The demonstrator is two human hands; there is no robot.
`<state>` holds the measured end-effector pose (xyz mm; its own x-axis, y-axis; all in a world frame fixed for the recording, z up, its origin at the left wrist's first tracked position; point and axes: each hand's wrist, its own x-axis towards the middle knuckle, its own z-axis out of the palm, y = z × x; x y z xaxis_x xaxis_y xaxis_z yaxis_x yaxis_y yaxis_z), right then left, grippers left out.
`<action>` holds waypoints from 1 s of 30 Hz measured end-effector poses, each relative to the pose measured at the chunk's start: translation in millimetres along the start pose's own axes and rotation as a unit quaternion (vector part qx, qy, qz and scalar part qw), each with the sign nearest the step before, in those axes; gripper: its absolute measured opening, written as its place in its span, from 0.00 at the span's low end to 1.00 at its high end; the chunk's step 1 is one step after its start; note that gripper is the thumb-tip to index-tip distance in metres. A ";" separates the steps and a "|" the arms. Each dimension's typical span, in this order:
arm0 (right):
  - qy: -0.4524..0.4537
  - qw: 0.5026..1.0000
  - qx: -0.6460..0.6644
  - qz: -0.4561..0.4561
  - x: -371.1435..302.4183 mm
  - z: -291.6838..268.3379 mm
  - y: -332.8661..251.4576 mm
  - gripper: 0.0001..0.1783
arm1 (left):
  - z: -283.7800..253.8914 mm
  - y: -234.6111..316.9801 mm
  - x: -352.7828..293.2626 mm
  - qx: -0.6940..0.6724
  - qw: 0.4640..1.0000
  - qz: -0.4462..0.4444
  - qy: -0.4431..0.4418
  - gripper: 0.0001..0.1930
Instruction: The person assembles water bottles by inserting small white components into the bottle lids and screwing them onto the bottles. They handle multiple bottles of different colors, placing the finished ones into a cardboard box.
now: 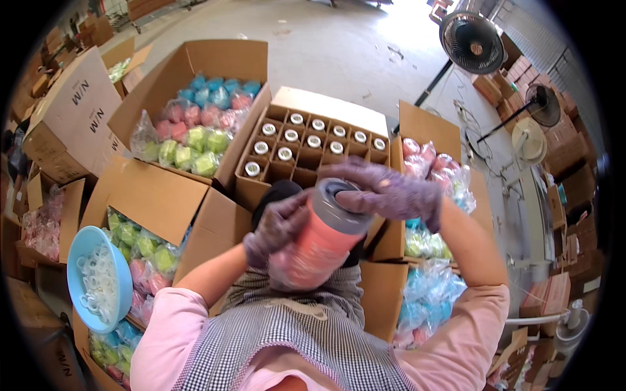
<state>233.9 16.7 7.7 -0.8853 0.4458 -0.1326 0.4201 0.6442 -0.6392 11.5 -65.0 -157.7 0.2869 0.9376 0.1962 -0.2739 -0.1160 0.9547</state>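
Note:
In front of my lap, a coral-pink bottle (314,255) stands tilted, with a clear plastic bag seemingly around its lower part. My left hand (280,228), in a dark purplish glove, is wrapped round its left side near the top. A grey lid (342,220) caps the bottle. My right hand (391,190), gloved alike, is on the lid, its fingers over the top and slightly blurred. Just beyond my hands, a divided carton (332,109) holds several upright bottles with pale round tops (291,135). Some front compartments show no bottle.
At the left, an open carton (225,57) holds bagged blue, pink and green pieces. A light-blue basin (124,277) of clear plastic parts rests on another carton. More open cartons (427,124) stand at my right. Pedestal fans (473,44) stand beyond, at the far right.

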 end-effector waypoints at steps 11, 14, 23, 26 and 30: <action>0.087 0.996 -0.031 -0.011 -18.2 47.2 -8.6 0.28 | 16.6 -10.6 -9.2 0.012 0.997 -0.070 -0.030 0.22; 0.074 0.992 -0.006 -0.099 -13.9 9.0 -12.9 0.22 | -0.6 14.5 9.3 -0.113 0.986 -0.084 -0.095 0.27; -0.037 0.961 -0.178 -0.207 -4.5 8.2 -39.3 0.20 | -13.0 -5.2 11.6 -0.117 0.979 -0.018 -0.166 0.35; -0.011 0.972 -0.151 -0.183 -8.4 16.2 -38.3 0.19 | -13.6 -1.7 3.2 -0.121 0.982 -0.012 -0.147 0.36; -0.052 0.991 -0.123 -0.016 -5.7 16.5 -24.6 0.18 | 2.7 6.1 -8.5 -0.135 0.985 -0.099 -0.042 0.41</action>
<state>225.3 -11.9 11.7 -0.9094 0.3645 -0.2004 0.4159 0.7948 -0.4418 9.9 -74.5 -152.9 0.4314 0.9012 0.0410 -0.4363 0.1687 0.8838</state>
